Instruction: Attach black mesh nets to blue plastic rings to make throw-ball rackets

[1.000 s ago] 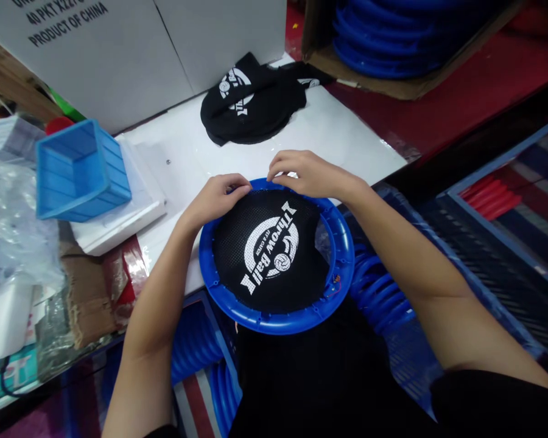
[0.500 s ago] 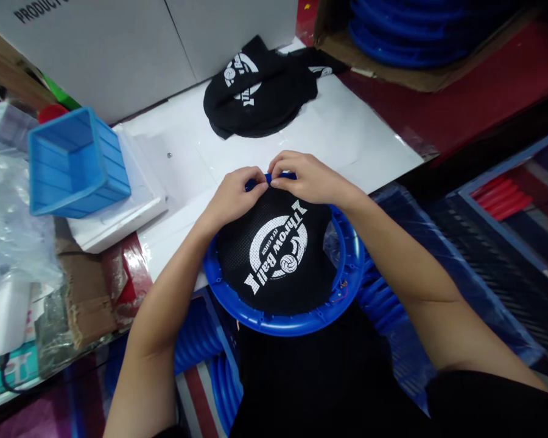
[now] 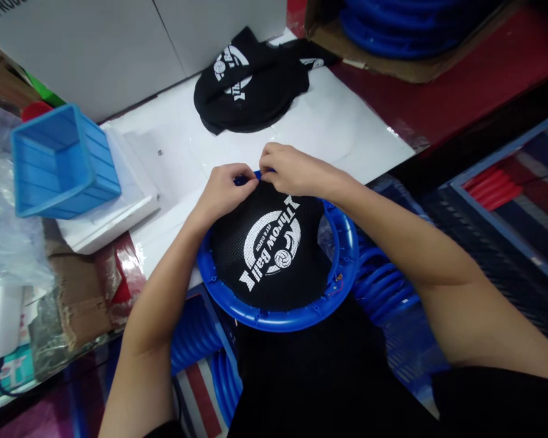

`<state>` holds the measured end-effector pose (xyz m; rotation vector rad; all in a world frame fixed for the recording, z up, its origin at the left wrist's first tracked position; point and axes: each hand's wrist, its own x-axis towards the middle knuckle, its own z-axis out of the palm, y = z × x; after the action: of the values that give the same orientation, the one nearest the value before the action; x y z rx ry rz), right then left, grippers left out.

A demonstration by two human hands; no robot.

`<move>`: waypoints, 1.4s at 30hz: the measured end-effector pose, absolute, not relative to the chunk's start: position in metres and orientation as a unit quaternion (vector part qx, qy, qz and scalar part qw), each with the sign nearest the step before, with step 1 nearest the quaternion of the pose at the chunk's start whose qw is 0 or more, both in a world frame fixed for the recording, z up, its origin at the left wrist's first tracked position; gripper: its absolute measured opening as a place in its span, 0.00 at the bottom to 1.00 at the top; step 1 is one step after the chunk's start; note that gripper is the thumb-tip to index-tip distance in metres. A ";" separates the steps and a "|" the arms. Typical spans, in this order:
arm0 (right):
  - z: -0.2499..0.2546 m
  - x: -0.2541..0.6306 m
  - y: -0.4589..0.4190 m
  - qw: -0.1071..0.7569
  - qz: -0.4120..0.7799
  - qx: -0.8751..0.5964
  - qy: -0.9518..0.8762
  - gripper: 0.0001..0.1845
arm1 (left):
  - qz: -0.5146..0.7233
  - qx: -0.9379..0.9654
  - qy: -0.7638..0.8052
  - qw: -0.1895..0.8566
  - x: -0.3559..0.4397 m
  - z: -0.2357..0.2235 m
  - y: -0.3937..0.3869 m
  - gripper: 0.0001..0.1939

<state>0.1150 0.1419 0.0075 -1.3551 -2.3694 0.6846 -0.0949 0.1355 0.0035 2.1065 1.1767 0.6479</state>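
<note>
A blue plastic ring (image 3: 281, 321) leans against the table's front edge, near my black clothing. Across it lies a round black mesh cloth (image 3: 296, 277) with a white "Throw Ball" print. At the far rim, my left hand (image 3: 228, 190) pinches the cloth's edge between thumb and fingers. Close beside it my right hand (image 3: 287, 171) is closed on the same edge, its fingertips nearly touching the left ones. The cloth's right side stands apart from the ring, leaving a gap. Thin red wires (image 3: 337, 286) show on the ring at the lower right.
More printed black cloths (image 3: 256, 100) lie on the white board (image 3: 351, 128). At left, a blue bin (image 3: 68, 164) rests on a white foam block (image 3: 132, 210). A carton of blue rings (image 3: 393, 30) stands back right. Crates with blue rings (image 3: 196, 340) sit below the table.
The view has shifted slightly, so the scene sits a little further left and up. My right hand has turned slightly at the rim; both hands keep their pinch.
</note>
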 end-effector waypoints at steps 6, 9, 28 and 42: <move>0.007 0.122 0.160 0.124 0.304 -0.441 -0.835 0.05 | 0.228 0.799 0.447 0.330 -0.101 0.007 0.134 0.09; 0.007 0.122 0.160 0.126 0.306 -0.456 -0.826 0.05 | 0.216 0.798 0.446 0.343 -0.102 0.007 0.135 0.10; -0.004 0.138 0.065 0.252 0.175 -0.547 -0.779 0.12 | 0.128 0.932 0.288 0.177 -0.095 0.012 0.126 0.16; -0.004 0.119 0.086 0.296 0.254 -0.501 -0.772 0.05 | 0.197 0.851 0.382 0.302 -0.093 0.011 0.129 0.04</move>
<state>0.1185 0.0859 -0.0038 -1.3327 -2.0543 0.6744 -0.0928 0.1288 0.0105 2.2555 1.0131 0.5226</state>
